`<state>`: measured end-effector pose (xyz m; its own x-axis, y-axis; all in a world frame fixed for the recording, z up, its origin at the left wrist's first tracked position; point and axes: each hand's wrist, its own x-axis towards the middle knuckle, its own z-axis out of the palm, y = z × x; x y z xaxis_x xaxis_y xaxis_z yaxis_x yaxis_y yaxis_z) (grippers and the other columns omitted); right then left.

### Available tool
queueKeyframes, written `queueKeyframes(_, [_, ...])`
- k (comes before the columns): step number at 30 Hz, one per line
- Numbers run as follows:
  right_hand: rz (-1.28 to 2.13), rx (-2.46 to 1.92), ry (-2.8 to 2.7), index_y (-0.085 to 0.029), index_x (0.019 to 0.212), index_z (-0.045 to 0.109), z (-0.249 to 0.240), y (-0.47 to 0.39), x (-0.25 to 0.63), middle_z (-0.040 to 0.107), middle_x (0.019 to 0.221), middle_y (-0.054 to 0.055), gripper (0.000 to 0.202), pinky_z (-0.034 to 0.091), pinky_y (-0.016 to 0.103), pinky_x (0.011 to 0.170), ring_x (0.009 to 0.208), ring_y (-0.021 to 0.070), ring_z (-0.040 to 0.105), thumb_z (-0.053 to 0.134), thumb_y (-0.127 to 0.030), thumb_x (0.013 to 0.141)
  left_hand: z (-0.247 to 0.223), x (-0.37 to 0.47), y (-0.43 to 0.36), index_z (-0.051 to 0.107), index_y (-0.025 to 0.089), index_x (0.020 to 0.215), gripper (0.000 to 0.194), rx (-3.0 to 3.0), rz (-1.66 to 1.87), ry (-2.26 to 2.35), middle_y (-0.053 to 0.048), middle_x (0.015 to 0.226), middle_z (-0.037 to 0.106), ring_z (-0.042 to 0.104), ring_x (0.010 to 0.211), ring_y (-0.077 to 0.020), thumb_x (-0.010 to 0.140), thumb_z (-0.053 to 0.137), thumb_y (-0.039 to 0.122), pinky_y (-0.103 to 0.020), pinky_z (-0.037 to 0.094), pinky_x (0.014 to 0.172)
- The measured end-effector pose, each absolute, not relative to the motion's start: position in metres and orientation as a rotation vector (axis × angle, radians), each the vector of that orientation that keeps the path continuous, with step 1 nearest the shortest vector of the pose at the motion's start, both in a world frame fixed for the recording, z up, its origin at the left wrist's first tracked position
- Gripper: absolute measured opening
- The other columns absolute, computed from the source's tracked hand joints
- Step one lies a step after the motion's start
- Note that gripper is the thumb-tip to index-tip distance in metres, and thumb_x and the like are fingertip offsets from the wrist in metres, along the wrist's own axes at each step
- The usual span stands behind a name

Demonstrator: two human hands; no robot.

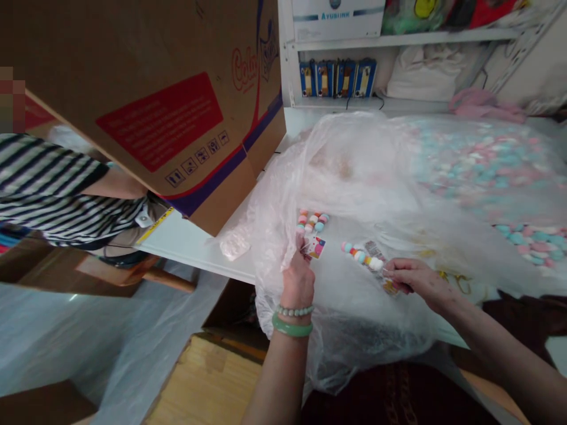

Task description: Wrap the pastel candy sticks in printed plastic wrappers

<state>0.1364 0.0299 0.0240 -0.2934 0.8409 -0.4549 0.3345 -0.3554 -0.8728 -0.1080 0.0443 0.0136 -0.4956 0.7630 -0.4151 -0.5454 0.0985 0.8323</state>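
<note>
My left hand (pixel 300 274), with a beaded bracelet and a green bangle on its wrist, is closed at the edge of a large clear plastic bag (pixel 274 224). Its fingers pinch a small packet of pastel marshmallow-like sweets (pixel 313 221) with a printed card (pixel 315 248) at its near end. To the right, my right hand (pixel 410 276) pinches the end of another sweet packet (pixel 363 257), whose round pieces lie in a row beside a barcode label. Both packets are over the bag. The fingertips of my left hand are partly hidden.
A tall cardboard box (pixel 177 106) stands at the left on the white table (pixel 199 248). Plastic bags of loose pastel sweets (pixel 487 159) lie at the right. A person in a striped top (pixel 53 189) is beyond the box. Shelves (pixel 411 39) with blue boxes (pixel 336 78) stand behind.
</note>
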Motion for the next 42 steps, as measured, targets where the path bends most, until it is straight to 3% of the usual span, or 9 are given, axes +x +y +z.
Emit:
queueKeyframes(6, [1.189, -1.765, -1.677, -0.019, 0.064, 0.060, 0.015, 0.042, 0.173, 0.047, 0.052, -0.003, 0.022, 0.028, 0.025, 0.051, 0.052, 0.0128, 0.042, 0.050, -0.039, 0.070, 0.022, -0.079, 0.057, 0.055, 0.015, 0.077, 0.008, 0.062, 1.585, 1.205, 0.000, 0.066, 0.058, 0.058, 0.059, -0.0102, 0.076, 0.059, 0.021, -0.024, 0.051, 0.062])
queueKeyframes(10, [0.652, -2.064, -1.901, -0.019, 0.078, 0.064, 0.004, 0.060, 0.181, 0.064, 0.078, 0.005, 0.030, 0.034, 0.027, 0.059, 0.073, 0.0185, 0.056, 0.038, -0.034, 0.083, 0.034, -0.059, 0.051, 0.053, 0.012, 0.081, 0.007, 0.157, 1.466, 1.204, -0.006, 0.070, 0.064, 0.062, 0.057, -0.0155, 0.075, 0.055, 0.015, -0.028, 0.053, 0.057])
queueKeyframes(13, [0.503, -2.239, -2.103, -0.018, 0.093, 0.067, -0.004, 0.067, 0.178, 0.067, 0.094, 0.011, 0.032, 0.035, 0.028, 0.063, 0.084, 0.0218, 0.060, 0.036, -0.024, 0.086, 0.043, -0.043, 0.048, 0.051, 0.012, 0.084, 0.015, 0.149, 1.258, 1.174, -0.010, 0.075, 0.067, 0.065, 0.058, -0.0193, 0.071, 0.051, 0.007, -0.029, 0.054, 0.054])
queueKeyframes(21, [0.548, -2.231, -2.029, -0.021, 0.103, 0.065, -0.007, 0.071, 0.173, 0.068, 0.099, 0.010, 0.038, 0.038, 0.028, 0.064, 0.088, 0.0234, 0.062, 0.030, -0.032, 0.092, 0.030, -0.021, 0.051, 0.052, 0.013, 0.081, 0.023, 0.231, 1.164, 1.141, -0.003, 0.067, 0.064, 0.066, 0.057, -0.0182, 0.065, 0.054, -0.003, -0.030, 0.056, 0.057])
queueKeyframes(27, [0.667, -2.202, -2.029, -0.017, 0.105, 0.065, -0.011, 0.079, 0.164, 0.069, 0.096, 0.014, 0.035, 0.039, 0.030, 0.067, 0.086, 0.0248, 0.063, 0.035, -0.026, 0.089, 0.028, -0.010, 0.058, 0.056, 0.011, 0.080, 0.009, 0.077, 1.104, 1.051, -0.006, 0.068, 0.063, 0.063, 0.058, -0.0159, 0.081, 0.047, 0.008, -0.034, 0.057, 0.064])
queueKeyframes(30, [0.905, -2.088, -1.846, -0.017, 0.089, 0.065, -0.014, 0.069, 0.179, 0.067, 0.078, 0.009, 0.030, 0.036, 0.026, 0.055, 0.064, 0.0178, 0.059, 0.039, -0.032, 0.087, 0.025, -0.013, 0.058, 0.057, 0.012, 0.081, 0.013, 0.062, 1.128, 1.030, -0.007, 0.070, 0.063, 0.063, 0.061, -0.0170, 0.083, 0.045, 0.010, -0.035, 0.056, 0.066])
queueKeyframes(33, [1.598, -1.604, -1.353, -0.017, 0.069, 0.057, -0.019, 0.055, 0.190, 0.054, 0.057, 0.000, 0.025, 0.025, 0.023, 0.040, 0.040, 0.0082, 0.037, 0.053, -0.040, 0.076, 0.017, -0.013, 0.057, 0.056, 0.014, 0.079, 0.010, 0.043, 1.137, 1.018, -0.006, 0.071, 0.062, 0.062, 0.062, -0.0161, 0.083, 0.047, 0.011, -0.035, 0.055, 0.069])
queueKeyframes(35, [1.833, -1.404, -1.104, -0.018, 0.065, 0.054, -0.022, 0.049, 0.190, 0.050, 0.054, -0.003, 0.024, 0.018, 0.023, 0.037, 0.036, 0.0050, 0.027, 0.061, -0.040, 0.068, 0.013, -0.011, 0.056, 0.055, 0.016, 0.079, 0.005, 0.046, 1.117, 1.037, -0.005, 0.071, 0.062, 0.061, 0.063, -0.0161, 0.082, 0.052, 0.014, -0.035, 0.055, 0.068])
queueKeyframes(42, [1.623, -1.648, -1.020, -0.020, 0.063, 0.051, -0.020, 0.051, 0.185, 0.049, 0.046, -0.005, 0.019, 0.015, 0.022, 0.036, 0.034, 0.0065, 0.031, 0.061, -0.034, 0.068, 0.014, -0.011, 0.055, 0.051, 0.016, 0.078, 0.019, 0.061, 1.157, 0.947, -0.004, 0.075, 0.062, 0.064, 0.071, -0.0177, 0.072, 0.048, -0.002, -0.037, 0.054, 0.072])
